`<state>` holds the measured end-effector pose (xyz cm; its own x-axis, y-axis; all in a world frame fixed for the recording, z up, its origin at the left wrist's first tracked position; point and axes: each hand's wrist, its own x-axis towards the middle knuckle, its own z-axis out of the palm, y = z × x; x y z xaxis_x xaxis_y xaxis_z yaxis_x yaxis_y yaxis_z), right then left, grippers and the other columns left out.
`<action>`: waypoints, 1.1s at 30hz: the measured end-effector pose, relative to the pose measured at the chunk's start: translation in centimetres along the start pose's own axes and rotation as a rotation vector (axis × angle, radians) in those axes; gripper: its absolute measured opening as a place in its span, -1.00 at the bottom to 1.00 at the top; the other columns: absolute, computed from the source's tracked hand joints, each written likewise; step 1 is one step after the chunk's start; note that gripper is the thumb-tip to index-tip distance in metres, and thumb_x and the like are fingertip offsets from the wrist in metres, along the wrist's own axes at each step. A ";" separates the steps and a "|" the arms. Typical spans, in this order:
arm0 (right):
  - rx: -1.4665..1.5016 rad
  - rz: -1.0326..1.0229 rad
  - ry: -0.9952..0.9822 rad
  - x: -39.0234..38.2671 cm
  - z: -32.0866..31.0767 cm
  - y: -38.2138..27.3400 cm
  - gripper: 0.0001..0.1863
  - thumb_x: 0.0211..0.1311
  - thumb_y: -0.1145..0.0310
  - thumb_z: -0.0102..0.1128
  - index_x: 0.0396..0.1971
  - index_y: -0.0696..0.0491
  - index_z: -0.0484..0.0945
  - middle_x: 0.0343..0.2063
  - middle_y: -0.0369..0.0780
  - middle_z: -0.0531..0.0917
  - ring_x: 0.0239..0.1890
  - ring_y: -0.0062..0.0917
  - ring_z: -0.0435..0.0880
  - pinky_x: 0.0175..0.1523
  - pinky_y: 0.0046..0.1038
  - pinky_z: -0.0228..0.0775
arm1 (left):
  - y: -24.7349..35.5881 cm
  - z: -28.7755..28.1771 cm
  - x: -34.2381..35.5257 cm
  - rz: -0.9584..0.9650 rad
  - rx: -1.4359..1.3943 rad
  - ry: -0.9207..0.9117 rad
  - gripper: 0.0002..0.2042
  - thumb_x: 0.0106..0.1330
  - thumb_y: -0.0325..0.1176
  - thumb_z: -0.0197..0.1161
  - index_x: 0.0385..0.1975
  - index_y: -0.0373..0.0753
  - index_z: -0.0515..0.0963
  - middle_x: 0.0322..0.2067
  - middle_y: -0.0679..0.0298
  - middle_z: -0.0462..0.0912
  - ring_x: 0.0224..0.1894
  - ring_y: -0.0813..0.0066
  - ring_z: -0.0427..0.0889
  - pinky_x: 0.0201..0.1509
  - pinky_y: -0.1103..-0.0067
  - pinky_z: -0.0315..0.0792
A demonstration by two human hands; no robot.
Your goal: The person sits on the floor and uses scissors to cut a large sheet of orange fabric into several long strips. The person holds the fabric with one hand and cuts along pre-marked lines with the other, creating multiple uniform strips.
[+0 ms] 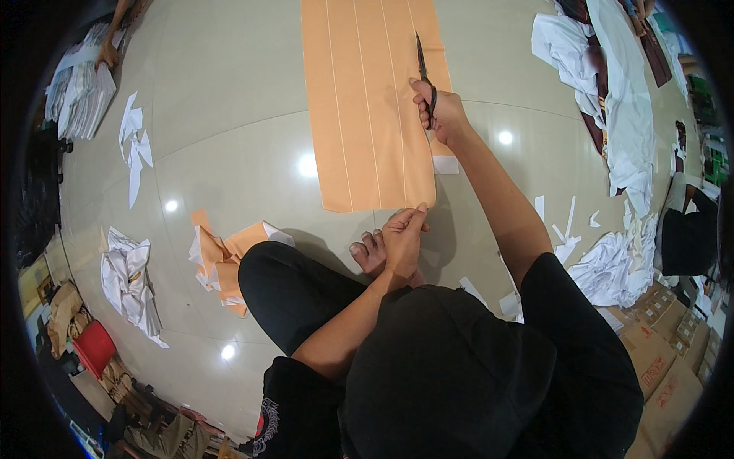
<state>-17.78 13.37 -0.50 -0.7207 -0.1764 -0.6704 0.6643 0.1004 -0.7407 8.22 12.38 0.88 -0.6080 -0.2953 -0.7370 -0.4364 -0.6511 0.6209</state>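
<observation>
A long orange fabric sheet point(359, 115) with pale parallel lines lies flat on the tiled floor in front of me. My right hand point(445, 115) grips dark-handled scissors point(422, 60), their blades pointing away from me over the sheet's right side. Below the scissors a cut edge runs down toward me, with a narrow strip to its right showing a white patch point(446, 164). My left hand point(405, 233) pinches the sheet's near right corner between thumb and fingers. Beside that hand rests my bare foot point(370, 252).
Crumpled orange scraps point(229, 256) lie left of my knee, with a white cloth bundle point(126, 275) beyond. White fabric point(623, 107) and loose offcuts point(566, 237) spread along the right. Cardboard boxes point(650, 344) stand at lower right. A person's hand point(108, 55) touches stacked white pieces at upper left.
</observation>
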 end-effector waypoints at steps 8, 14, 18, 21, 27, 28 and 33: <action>-0.031 -0.008 0.003 0.1 -0.1 0.0 -0.58 0.12 0.08 0.53 -0.55 0.10 0.55 -0.71 -0.35 0.47 -0.73 -0.67 0.40 -0.66 -0.56 0.19 | -0.2 -0.3 0.2 0.002 0.036 -0.011 -0.74 0.45 -0.23 0.35 -0.44 -0.27 0.67 -0.58 0.50 0.52 -0.50 0.79 0.33 -0.38 0.73 0.16; -0.031 -0.001 -0.021 0.6 -0.4 0.2 -0.59 0.12 0.08 0.53 -0.56 0.09 0.55 -0.70 -0.35 0.48 -0.72 -0.67 0.41 -0.65 -0.55 0.21 | -0.3 -0.3 0.2 0.008 0.042 -0.001 -0.73 0.45 -0.22 0.34 -0.43 -0.28 0.68 -0.57 0.49 0.52 -0.48 0.78 0.35 -0.36 0.73 0.18; -0.038 -0.025 -0.020 0.5 -0.4 0.2 -0.58 0.12 0.07 0.53 -0.55 0.10 0.55 -0.70 -0.35 0.47 -0.72 -0.66 0.41 -0.64 -0.56 0.22 | -0.2 -0.3 0.2 0.002 0.040 -0.007 -0.74 0.45 -0.22 0.34 -0.41 -0.29 0.68 -0.56 0.49 0.53 -0.47 0.77 0.36 -0.34 0.73 0.19; -0.003 0.006 -0.018 0.5 -0.2 -0.6 -0.55 0.10 0.03 0.53 -0.54 0.11 0.56 -0.70 -0.34 0.48 -0.72 -0.64 0.41 -0.64 -0.56 0.23 | 0.0 -0.1 0.0 0.013 0.044 0.003 -0.74 0.45 -0.22 0.34 -0.41 -0.29 0.68 -0.56 0.49 0.53 -0.47 0.77 0.37 -0.34 0.72 0.19; -0.001 -0.030 -0.043 1.1 0.0 -1.8 -0.52 0.06 0.00 0.53 -0.53 0.13 0.55 -0.68 -0.34 0.47 -0.71 -0.64 0.41 -0.61 -0.53 0.26 | 0.0 -0.3 0.0 -0.002 0.051 -0.005 -0.73 0.45 -0.22 0.33 -0.43 -0.28 0.68 -0.56 0.50 0.52 -0.47 0.76 0.36 -0.33 0.72 0.20; -0.009 -0.029 -0.038 1.3 0.0 -1.8 -0.53 0.07 0.00 0.53 -0.53 0.12 0.55 -0.68 -0.34 0.47 -0.70 -0.64 0.41 -0.61 -0.53 0.25 | 0.0 -0.3 0.0 -0.005 0.054 -0.007 -0.73 0.45 -0.22 0.33 -0.44 -0.27 0.68 -0.57 0.50 0.51 -0.47 0.76 0.36 -0.34 0.72 0.19; -0.013 -0.021 -0.033 1.4 0.4 -2.2 -0.56 0.11 0.05 0.51 -0.55 0.10 0.54 -0.68 -0.35 0.47 -0.69 -0.66 0.41 -0.61 -0.55 0.22 | 0.1 -0.1 -0.1 0.001 0.048 0.009 -0.72 0.45 -0.23 0.34 -0.48 -0.26 0.67 -0.57 0.50 0.51 -0.48 0.77 0.34 -0.35 0.71 0.16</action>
<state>-20.19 12.53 0.20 -0.7272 -0.2106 -0.6534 0.6467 0.1088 -0.7549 8.29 12.22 0.96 -0.6026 -0.3027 -0.7384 -0.4674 -0.6162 0.6339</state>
